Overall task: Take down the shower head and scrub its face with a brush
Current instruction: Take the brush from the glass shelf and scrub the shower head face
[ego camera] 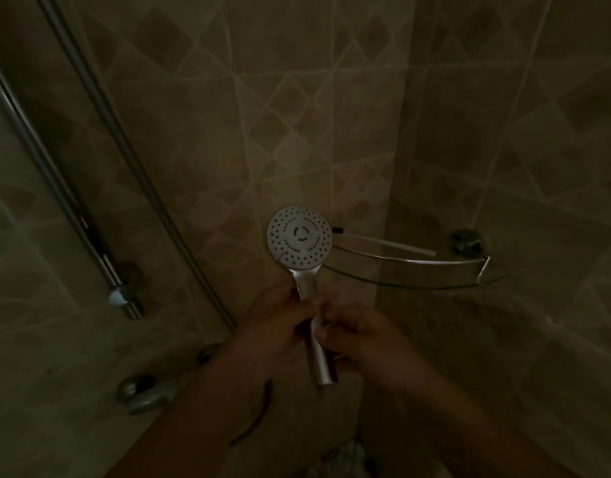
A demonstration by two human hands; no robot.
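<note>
Item: shower head (299,238), off its mount and held in front of me, just past centre toward 6 o'clock, face turned up at me.

Holding: my left hand (280,326) is wrapped round the upper handle just below the neck; my right hand (354,339) curls its fingers on the handle lower down, at 3 o'clock of the left. Neither is spread.

Risks, as I judge them: the handle looks smooth and chromed, so it may twist or slip once one hand lets go to fetch a brush. A thin white-handled brush (387,243) seems to lie on the corner glass shelf (418,276), at 3 o'clock of the face; reaching there could knock the head against the shelf rail. Low light may hide grime in the nozzles.

Appearance: round pale disc, rings of small dark nozzle holes, a central cap with curved slots, tapering into a silver handle. Hose (138,174) runs off toward 10 o'clock.
</note>
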